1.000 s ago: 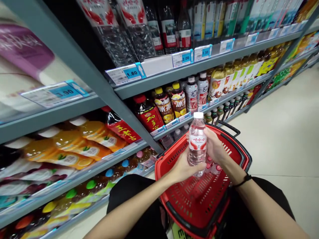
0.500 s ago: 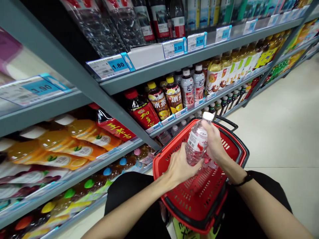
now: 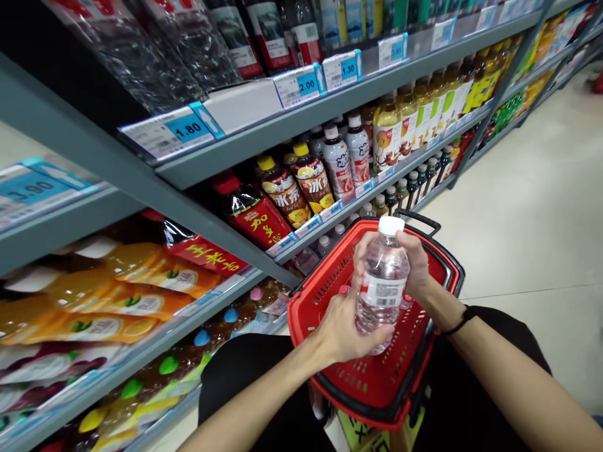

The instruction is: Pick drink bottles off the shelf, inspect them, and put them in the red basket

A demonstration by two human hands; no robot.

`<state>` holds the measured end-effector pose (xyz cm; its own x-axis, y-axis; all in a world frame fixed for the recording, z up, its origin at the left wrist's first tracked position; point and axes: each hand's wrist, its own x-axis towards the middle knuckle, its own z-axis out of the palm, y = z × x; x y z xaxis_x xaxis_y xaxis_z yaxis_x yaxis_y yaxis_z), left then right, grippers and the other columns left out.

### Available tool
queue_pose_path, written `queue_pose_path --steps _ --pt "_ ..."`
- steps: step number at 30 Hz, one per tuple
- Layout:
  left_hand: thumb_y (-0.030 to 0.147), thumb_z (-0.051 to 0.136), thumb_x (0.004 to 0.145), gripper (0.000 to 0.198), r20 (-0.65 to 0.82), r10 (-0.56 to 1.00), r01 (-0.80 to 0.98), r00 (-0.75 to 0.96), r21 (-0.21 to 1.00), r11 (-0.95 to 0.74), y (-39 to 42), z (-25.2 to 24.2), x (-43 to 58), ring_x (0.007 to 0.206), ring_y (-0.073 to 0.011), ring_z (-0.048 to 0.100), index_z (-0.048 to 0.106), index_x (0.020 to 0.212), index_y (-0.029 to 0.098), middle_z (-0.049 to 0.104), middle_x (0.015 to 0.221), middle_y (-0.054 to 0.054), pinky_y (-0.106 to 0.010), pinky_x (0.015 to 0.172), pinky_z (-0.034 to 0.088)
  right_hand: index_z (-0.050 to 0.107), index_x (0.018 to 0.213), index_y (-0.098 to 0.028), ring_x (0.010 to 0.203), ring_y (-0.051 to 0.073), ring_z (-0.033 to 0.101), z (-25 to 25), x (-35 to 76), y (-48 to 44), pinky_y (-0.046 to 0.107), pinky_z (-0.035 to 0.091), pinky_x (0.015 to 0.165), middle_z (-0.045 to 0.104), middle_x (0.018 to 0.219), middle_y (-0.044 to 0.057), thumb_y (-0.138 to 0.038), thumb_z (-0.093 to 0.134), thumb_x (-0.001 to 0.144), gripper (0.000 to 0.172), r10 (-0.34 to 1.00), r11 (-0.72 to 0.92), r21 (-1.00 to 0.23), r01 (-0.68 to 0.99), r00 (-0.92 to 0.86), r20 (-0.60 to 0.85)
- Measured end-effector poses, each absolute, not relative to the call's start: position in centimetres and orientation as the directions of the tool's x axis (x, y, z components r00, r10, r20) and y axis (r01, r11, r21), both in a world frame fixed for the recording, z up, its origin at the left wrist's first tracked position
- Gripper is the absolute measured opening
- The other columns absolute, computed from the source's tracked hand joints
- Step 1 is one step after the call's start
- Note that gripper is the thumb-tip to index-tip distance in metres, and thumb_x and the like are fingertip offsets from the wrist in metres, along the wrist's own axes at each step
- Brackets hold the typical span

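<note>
A clear plastic water bottle [image 3: 383,282] with a white cap stands nearly upright between my two hands, its barcode label facing me. Low on its left side, my left hand [image 3: 346,326] is wrapped round the body. My right hand [image 3: 415,263] grips the bottle near its shoulder from the right. Both hands are over a red shopping basket [image 3: 325,370] with slotted sides and a black rim, which rests between my knees. Inside the basket, red caps show on either side of the bottle; what they belong to is mostly hidden.
Grey shelves [image 3: 264,135] run along the left and away to the right, stocked with drinks. Orange juice bottles [image 3: 141,306] lie at lower left, and iced tea bottles [image 3: 286,194] stand ahead. Pale floor tiles [image 3: 509,213] extend on the right. A black basket handle [image 3: 426,220] sticks out.
The bottle has been turned so its barcode faces me, and it is now more upright and a little lower. My right hand has shifted from near the cap to the shoulder.
</note>
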<state>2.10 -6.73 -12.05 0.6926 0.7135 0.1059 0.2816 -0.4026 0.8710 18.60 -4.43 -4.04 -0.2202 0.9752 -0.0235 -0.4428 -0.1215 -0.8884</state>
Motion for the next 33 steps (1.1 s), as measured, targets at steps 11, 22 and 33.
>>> queue_pose_path --steps 11,22,33 --pt "0.067 0.068 0.083 0.062 -0.088 0.854 0.619 0.513 0.728 -0.297 -5.0 -11.7 2.2 0.083 -0.0394 0.077 0.059 0.117 0.016 0.078 0.091 -0.015 -0.050 0.079 0.058 0.065 0.102 -0.024 0.071 0.018 0.070 -6.9 17.9 -2.0 0.031 0.057 0.068 0.073 0.081 -0.001 -0.056 0.086 0.074 0.048 0.909 -0.041 -0.916 -0.400 0.365 -0.200" --pt "0.057 0.079 0.081 0.050 -0.013 0.751 0.207 0.661 0.964 -0.165 -5.4 -10.9 1.7 0.094 -0.0286 0.077 0.069 0.111 0.018 0.080 0.104 -0.008 -0.040 0.087 0.059 0.072 0.102 -0.020 0.081 0.029 0.077 -4.0 18.1 -3.6 0.039 0.061 0.069 0.077 0.077 0.009 -0.082 0.057 0.081 0.067 0.983 -0.183 -0.892 -0.414 -0.062 -0.173" --pt "0.049 0.074 0.083 0.042 0.049 0.771 0.228 0.635 0.941 -0.248 -4.7 -12.4 1.7 0.088 -0.0262 0.076 0.067 0.109 0.017 0.080 0.101 -0.008 -0.038 0.081 0.059 0.076 0.087 -0.020 0.089 0.028 0.077 -4.7 17.8 -3.1 0.040 0.063 0.077 0.077 0.077 0.009 -0.079 0.062 0.084 0.060 0.987 -0.158 -0.905 -0.395 -0.059 -0.147"
